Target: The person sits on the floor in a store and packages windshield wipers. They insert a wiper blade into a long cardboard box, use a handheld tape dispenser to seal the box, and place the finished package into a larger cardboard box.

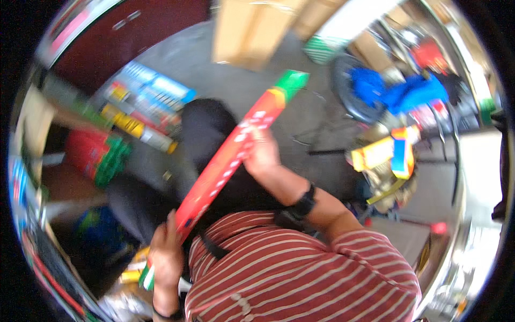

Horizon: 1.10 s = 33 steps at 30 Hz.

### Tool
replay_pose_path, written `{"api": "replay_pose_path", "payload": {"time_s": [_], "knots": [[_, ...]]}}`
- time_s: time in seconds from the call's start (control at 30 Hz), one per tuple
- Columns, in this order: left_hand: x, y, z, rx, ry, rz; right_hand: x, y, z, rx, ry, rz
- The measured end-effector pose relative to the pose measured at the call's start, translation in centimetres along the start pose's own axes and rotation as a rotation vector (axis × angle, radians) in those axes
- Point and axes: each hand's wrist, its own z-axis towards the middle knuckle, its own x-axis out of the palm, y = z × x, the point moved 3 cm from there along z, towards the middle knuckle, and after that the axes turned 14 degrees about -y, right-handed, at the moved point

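A long, narrow red box (217,169) with green ends slants across my lap, its upper end pointing away to the right. Near its lower end, my left hand (167,252) is closed around it, fingers lying over the near side. Farther up, my right hand (261,153) grips the box's right side, though motion smears its fingertips. White printing runs along the red face. What the box contains is hidden.
Several long boxes (145,88) lie on the floor at left, beside a red and green bundle (96,155). Cardboard cartons (249,32) stand ahead. At right are a black round object (351,88), blue cloth (413,94) and a heap of colourful packages (383,153).
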Motion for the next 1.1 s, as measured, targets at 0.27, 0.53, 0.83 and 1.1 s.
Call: {"api": "replay_pose_path", "payload": {"time_s": [0.27, 0.53, 0.83, 1.1], "knots": [[-1.6, 2.7, -3.9, 0.09, -0.126, 0.176, 1.0, -0.7, -1.1, -0.041, -0.052, -0.007], [-0.1, 6.9, -4.2, -0.038, -0.022, -0.074, -4.0, 4.9, -0.8, -0.297, 0.065, -0.247], [0.0, 7.3, -1.7, 0.0, -0.022, -0.172, -23.1, 38.0, -2.1, -1.014, -1.032, -1.856], [-0.4, 8.6, -1.5, 0.031, -0.051, -0.116, -38.3, 44.9, 3.6, -1.007, -0.969, -1.719]]}}
